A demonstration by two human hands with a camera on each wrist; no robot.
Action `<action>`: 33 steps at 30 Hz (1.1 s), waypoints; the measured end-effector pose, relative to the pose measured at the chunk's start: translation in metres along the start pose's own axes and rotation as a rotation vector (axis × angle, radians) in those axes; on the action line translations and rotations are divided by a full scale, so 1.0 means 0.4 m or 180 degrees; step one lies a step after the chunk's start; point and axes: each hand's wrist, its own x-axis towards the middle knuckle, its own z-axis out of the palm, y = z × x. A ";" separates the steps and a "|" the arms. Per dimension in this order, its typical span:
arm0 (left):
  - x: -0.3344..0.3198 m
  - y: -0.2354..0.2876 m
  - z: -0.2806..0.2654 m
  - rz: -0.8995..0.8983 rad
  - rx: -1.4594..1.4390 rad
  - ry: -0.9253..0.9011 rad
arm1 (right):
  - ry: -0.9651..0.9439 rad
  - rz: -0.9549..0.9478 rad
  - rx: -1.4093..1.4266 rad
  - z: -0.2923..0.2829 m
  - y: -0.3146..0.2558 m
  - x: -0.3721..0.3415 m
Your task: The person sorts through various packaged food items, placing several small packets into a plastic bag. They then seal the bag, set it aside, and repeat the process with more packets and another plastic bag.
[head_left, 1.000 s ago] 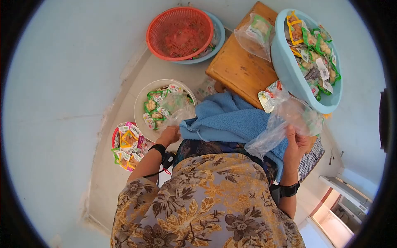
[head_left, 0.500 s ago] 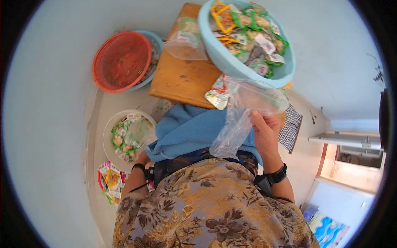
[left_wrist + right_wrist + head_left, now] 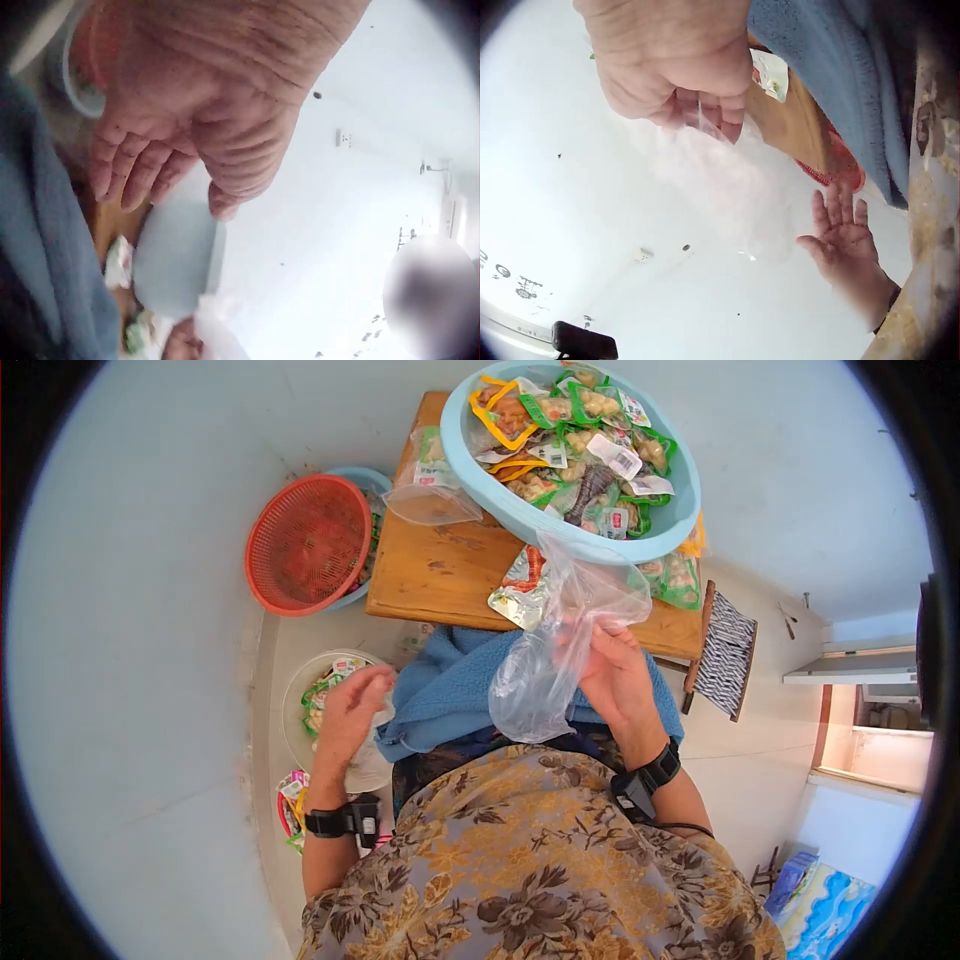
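My right hand [image 3: 615, 675] pinches a clear plastic bag [image 3: 535, 685], which hangs loosely over the blue fleece cloth [image 3: 450, 680] on the lap. The same bag [image 3: 720, 187] spreads below the curled fingers in the right wrist view. With nothing in it, my left hand [image 3: 350, 720] is raised above a white bowl [image 3: 290, 705] of packaged snacks. Its fingers are spread in the right wrist view and relaxed in the left wrist view. More clear plastic [image 3: 372, 765] lies beneath this hand, partly hidden by it.
A light blue basin [image 3: 470, 465] of snack packets stands on the wooden table [image 3: 430, 575]. Beside it lie a silver-and-red packet [image 3: 520, 595] and another bagged packet [image 3: 435, 485]. A red colander [image 3: 310, 545] rests on a blue basin at left. A woven stool [image 3: 725, 650] stands right.
My left hand has risen from beside the bowl, its palm now turned inward. The right hand still holds the bag, drawn nearer the body's middle. The head view has swung to the right.
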 end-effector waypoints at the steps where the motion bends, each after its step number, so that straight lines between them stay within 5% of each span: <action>1: -0.003 0.048 0.046 0.0056 -0.0371 -0.0256 | -0.0113 0.0074 0.0113 -0.001 0.003 0.001; 5: 0.016 0.135 0.217 -0.0082 -0.1280 -0.1027 | -0.0621 -0.0047 0.0121 -0.003 0.025 0.009; 9: 0.055 0.108 0.279 0.0190 -0.1115 -0.0970 | -0.0601 0.0153 0.0294 -0.008 0.002 -0.004; 11: 0.058 0.122 0.287 0.0817 -0.0142 -0.0166 | -0.0482 0.0415 0.0159 -0.003 -0.017 -0.016; 12: 0.055 0.142 0.289 0.0818 -0.0111 -0.0171 | -0.0485 0.0405 0.0188 -0.005 -0.014 -0.021; 14: 0.042 0.191 0.293 0.1742 0.0637 0.0182 | -0.0255 0.0455 -0.0787 -0.009 -0.004 -0.036; 17: 0.024 0.218 0.296 0.1895 0.1068 0.0152 | -0.0201 0.0560 -0.1343 -0.029 0.018 -0.043; 23: 0.062 0.183 0.239 0.0537 -0.0958 0.0525 | -0.0255 0.0498 -0.1318 -0.058 0.016 -0.046; 26: 0.077 0.167 0.227 0.0211 -0.1895 0.0137 | -0.0168 0.0354 -0.0975 -0.045 0.026 -0.049; 33: 0.035 0.147 0.252 0.0104 -0.1225 -0.0171 | 0.0077 0.0167 -0.0932 -0.047 0.033 -0.039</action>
